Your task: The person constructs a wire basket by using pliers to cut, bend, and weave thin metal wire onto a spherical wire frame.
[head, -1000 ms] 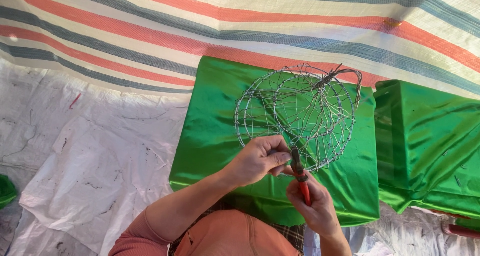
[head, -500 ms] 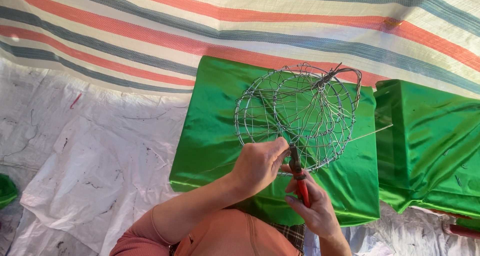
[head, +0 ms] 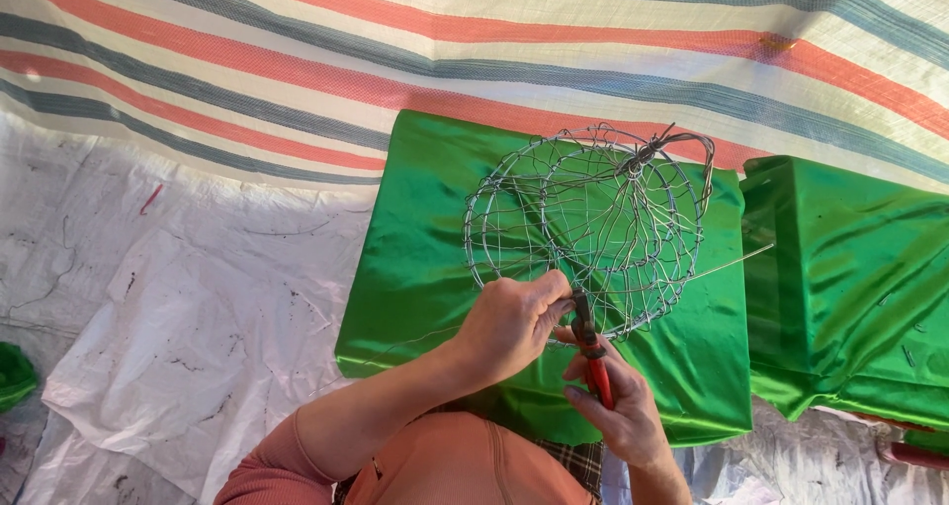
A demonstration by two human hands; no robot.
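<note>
A rounded wire-mesh frame (head: 603, 218) made of thin grey wire rests on a green satin-covered block (head: 415, 258). My left hand (head: 509, 322) pinches the wire at the frame's near edge, fingers closed on it. My right hand (head: 618, 411) grips red-handled pliers (head: 591, 352), whose dark jaws meet the wire right beside my left fingers. A loose wire end (head: 732, 260) sticks out to the right of the frame.
A second green satin-covered block (head: 850, 278) stands to the right. A striped red, blue and white tarp (head: 395, 50) lies beyond. White marked sheeting (head: 178, 307) covers the ground on the left, with a green object (head: 12, 375) at the left edge.
My left hand has shifted slightly along the frame's near edge. A loose wire end now sticks out to the right of the frame. The pliers stay at the same spot.
</note>
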